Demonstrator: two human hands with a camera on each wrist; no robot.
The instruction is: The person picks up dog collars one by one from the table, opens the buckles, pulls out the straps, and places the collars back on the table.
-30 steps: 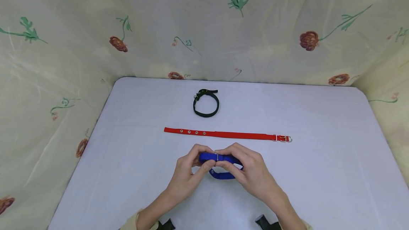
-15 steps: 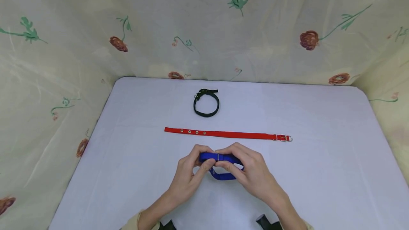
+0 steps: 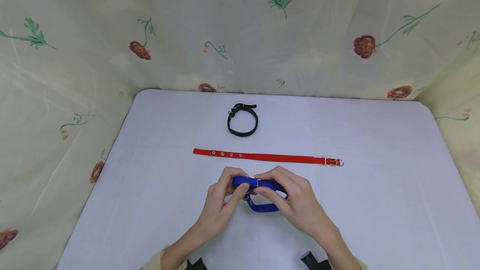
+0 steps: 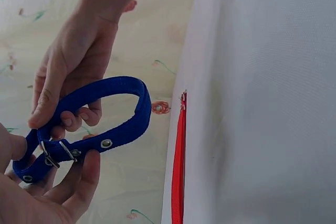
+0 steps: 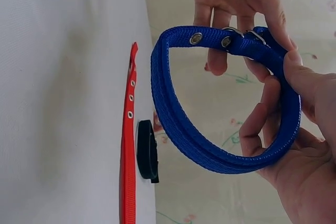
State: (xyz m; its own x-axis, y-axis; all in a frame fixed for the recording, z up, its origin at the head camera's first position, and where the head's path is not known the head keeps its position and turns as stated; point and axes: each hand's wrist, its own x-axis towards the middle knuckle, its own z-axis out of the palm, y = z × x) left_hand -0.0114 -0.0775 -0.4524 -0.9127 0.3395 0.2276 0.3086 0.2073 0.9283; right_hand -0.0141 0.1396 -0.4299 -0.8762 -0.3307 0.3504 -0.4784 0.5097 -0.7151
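Both your hands are at work on a blue woven strap (image 5: pixel 226 164) bent round into a loop, held above the table (image 3: pixel 393 203) on the near side, in front of you. Your left hand (image 3: pixel 220 202) has its fingers curled, pinching the strap between thumb and fingertips close to the silver metal buckle (image 4: pixel 50 156). Your right hand (image 3: pixel 298 197) pinches the same loop just beside it, thumb on the near face and index finger along the upper edge, so the two sets of fingertips nearly meet. Neither hand is spread; each leaves only the strap's thickness between thumb and fingers. Round metal eyelets (image 5: pixel 196 38) show along one part of the band. You cannot tell from these views whether the buckle's pin sits in an eyelet.

Beyond your hands, a flat red fabric strap (image 3: pixel 277 158) lies nearly straight across the white tabletop, its eyelet end to your left and its silver buckle and ring (image 3: pixel 333 161) to your right. Farther back, a black strap (image 3: pixel 243 134) rests closed in a ring, its loose tail pointing right. Behind the table hangs a pale cloth (image 3: pixel 307 57) printed with reddish-brown flowers.
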